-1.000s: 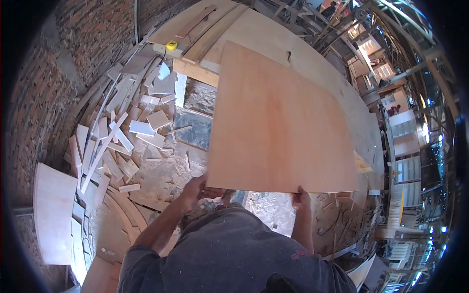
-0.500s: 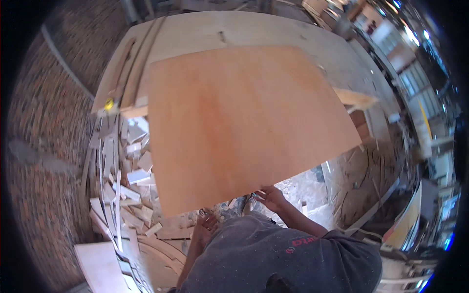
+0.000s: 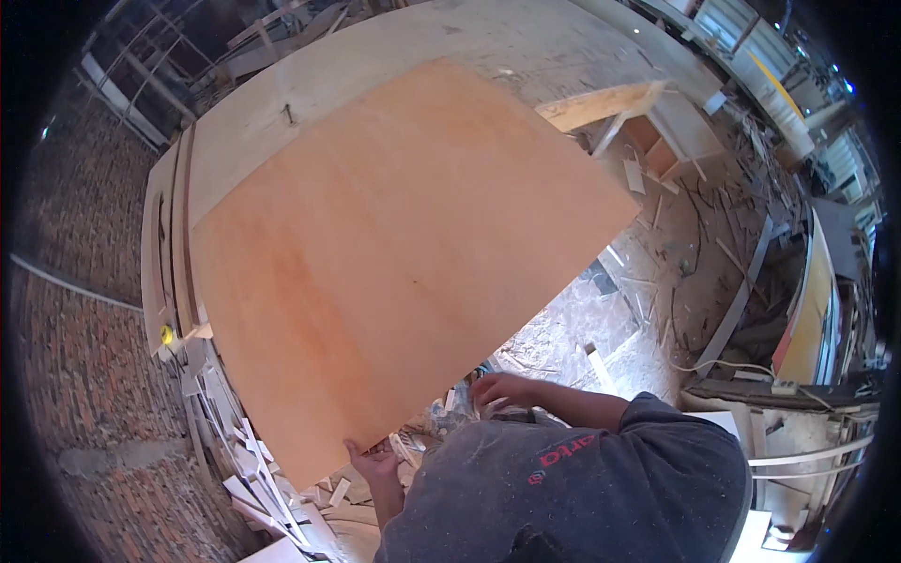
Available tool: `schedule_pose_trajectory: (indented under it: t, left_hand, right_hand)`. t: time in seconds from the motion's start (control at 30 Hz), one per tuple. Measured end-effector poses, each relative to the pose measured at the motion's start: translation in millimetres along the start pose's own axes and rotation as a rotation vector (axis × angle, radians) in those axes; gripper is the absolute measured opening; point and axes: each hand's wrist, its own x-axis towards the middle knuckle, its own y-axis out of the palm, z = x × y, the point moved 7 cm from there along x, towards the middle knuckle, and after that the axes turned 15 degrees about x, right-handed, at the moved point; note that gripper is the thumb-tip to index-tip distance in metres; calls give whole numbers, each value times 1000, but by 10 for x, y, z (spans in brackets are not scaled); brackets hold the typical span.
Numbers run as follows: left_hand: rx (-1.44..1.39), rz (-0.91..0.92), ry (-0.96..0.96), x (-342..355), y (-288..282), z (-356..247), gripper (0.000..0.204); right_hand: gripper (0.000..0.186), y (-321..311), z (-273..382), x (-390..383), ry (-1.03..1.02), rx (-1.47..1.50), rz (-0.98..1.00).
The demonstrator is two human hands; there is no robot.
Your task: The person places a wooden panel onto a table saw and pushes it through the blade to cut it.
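Note:
A large reddish-tan plywood sheet lies slanted in front of me, over a wide pale board, its near edge close to my body. My left hand grips this near edge by the lower left corner, thumb on the upper face and fingers going underneath. Beside the same edge, further right, my right hand is bent in front of my waist, just off the sheet. Its fingers are curled and partly hidden, so whether they hold anything is unclear.
Under the sheet spreads the pale board. Long wooden strips and a yellow tape measure lie at its left. Offcuts litter the lower left, near a brick wall. A wooden frame and scattered scraps are at right.
My view has turned, and the sheet now appears tilted, its right side higher. My left hand has come up and taken hold of the near edge. My right hand has drawn back from the edge.

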Motion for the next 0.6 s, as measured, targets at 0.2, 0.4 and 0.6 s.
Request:
schedule_pose_trajectory:
  t: [0.2, 0.4, 0.6]
  left_hand:
    - [83, -15, 64, 288, -270, -416, 44]
    - [171, -104, 56, 308, 85, -437, 39]
    - [187, 155, -74, 1106, -950, -819, 41]
  right_hand:
    - [77, -2293, 398, -1112, -587, 1143, -904]
    - [71, -2658, 1175, -1269, -779, 1257, -735]
    - [37, -2254, 1706, -1185, -828, 949, -601]
